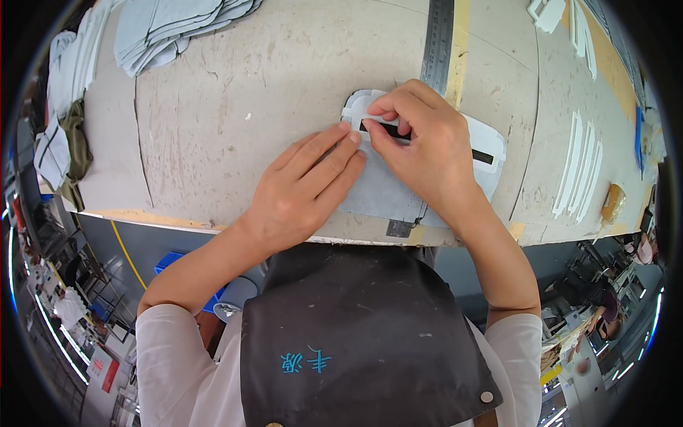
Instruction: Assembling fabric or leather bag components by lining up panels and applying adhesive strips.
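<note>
A pale grey fabric piece (380, 196) with a white template (491, 142) over it lies on the worktable (235, 121) near its front edge. My left hand (306, 188) lies flat on the piece's left side, fingers stretched toward a black slot (388, 129) in the template. My right hand (420, 142) pinches at that slot with thumb and forefinger; whatever is between them is too small to make out. A second black slot (482, 156) shows to the right of my right hand.
A metal ruler (437, 39) runs up the table behind my right hand. Stacks of grey cut pieces (171, 32) sit at the back left, white strips (578, 174) at the right, more fabric (64, 142) at the left edge. A dark apron (356, 334) covers my front.
</note>
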